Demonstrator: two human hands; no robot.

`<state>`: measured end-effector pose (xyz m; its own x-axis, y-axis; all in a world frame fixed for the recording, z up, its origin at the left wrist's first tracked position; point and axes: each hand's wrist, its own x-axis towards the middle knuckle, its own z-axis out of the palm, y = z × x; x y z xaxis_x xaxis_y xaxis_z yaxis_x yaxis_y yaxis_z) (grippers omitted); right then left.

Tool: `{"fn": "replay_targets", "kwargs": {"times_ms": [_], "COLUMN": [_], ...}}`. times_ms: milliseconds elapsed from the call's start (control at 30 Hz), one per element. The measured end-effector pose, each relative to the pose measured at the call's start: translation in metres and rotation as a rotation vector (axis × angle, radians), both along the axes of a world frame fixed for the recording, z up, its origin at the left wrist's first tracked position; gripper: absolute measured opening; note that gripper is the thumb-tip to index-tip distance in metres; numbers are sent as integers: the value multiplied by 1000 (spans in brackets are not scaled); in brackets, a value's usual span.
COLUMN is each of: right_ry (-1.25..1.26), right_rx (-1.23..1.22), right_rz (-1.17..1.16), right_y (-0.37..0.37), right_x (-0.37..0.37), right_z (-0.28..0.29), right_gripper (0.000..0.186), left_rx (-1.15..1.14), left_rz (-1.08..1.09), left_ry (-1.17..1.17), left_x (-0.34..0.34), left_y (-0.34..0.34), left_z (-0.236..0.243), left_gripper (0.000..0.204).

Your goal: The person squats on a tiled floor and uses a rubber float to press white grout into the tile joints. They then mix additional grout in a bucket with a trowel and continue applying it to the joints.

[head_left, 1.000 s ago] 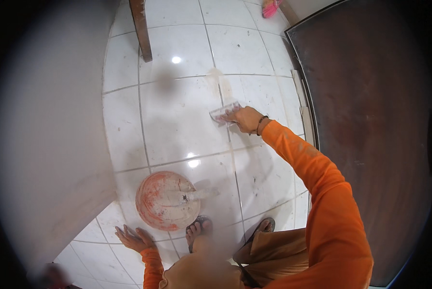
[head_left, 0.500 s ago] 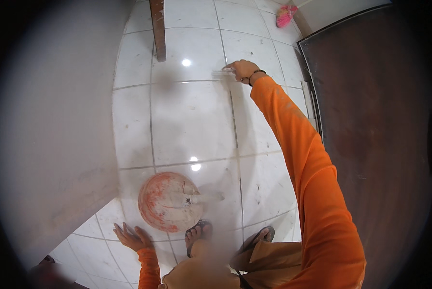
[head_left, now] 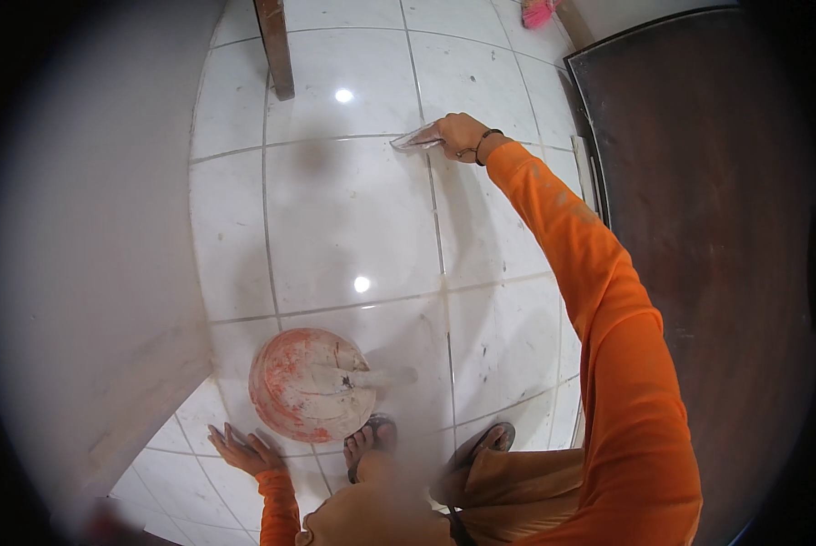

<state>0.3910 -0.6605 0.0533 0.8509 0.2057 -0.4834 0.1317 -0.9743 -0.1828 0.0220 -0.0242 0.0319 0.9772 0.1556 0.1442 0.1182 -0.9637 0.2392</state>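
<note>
My right hand is stretched far forward, its fingers closed on a thin, flat, pale scraper. The scraper's tip is at a crossing of the grout lines in the white tiled floor. My left hand rests on the tiles at the lower left with its fingers spread, holding nothing. Just beyond it sits a round, shallow basin, smeared red and whitish. Some pale material lies in the basin, and a blurred pale strip reaches out over its right side; I cannot tell what that is.
A dark brown panel runs along the right side. On the left stands a pale wall-like surface. A brown wooden leg comes down at the far left, and a pink bundle lies at the far right. My sandalled feet are beside the basin.
My right hand has come slightly nearer across the tiles, and the scraper has tilted so that more of its face shows. The view has shifted a little; my left hand stays on the floor.
</note>
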Motion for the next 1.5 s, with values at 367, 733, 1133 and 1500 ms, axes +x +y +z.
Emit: {"fn": "replay_targets", "kwargs": {"times_ms": [367, 733, 1133, 1500], "right_ry": [-12, 141, -155, -64], "right_rx": [-81, -26, -58, -16], "right_rz": [-46, -106, -412, -181], "right_y": [20, 71, 80, 75], "right_x": [-30, -173, -42, -75], "right_z": [8, 19, -7, 12], "right_gripper": [70, 70, 31, 48], "left_rx": [-10, 10, 12, -15], "left_rz": [15, 37, 39, 34], "left_ry": [-4, -3, 25, 16], "left_x": [-2, -7, -8, -4], "left_y": [2, 1, 7, -1], "left_z": [-3, -4, -7, -2], "left_gripper": [60, 59, 56, 55]}}
